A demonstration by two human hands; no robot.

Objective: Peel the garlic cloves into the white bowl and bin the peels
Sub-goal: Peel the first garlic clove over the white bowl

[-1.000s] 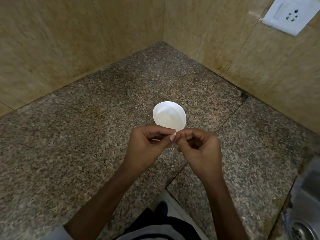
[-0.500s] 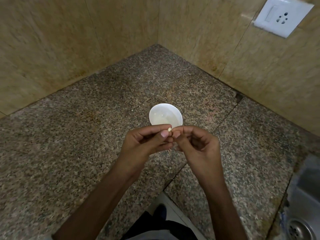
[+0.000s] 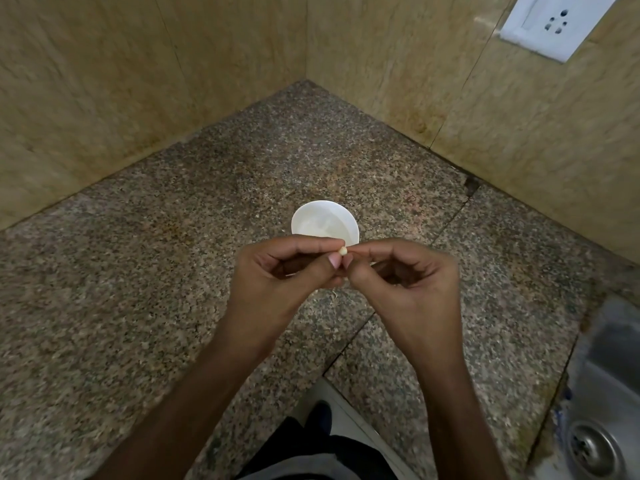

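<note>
Hands: how many of yours show?

Two. Your left hand (image 3: 277, 271) and right hand (image 3: 412, 282) meet fingertip to fingertip at the centre. Both pinch one garlic clove (image 3: 343, 251), and the other fingers are curled.

Bowls?

One white bowl (image 3: 323, 220) on the granite counter (image 3: 138, 271), at twelve o'clock from the clove. Your fingers hide its near rim. I cannot tell what lies inside.

Peels?

One pale scrap (image 3: 334, 295) at six o'clock from the clove, in the gap under your hands. I cannot tell whether it rests on the counter.

Anything else?

One steel sink (image 3: 613, 375) at four o'clock and one wall socket (image 3: 550, 22) at one o'clock.
</note>
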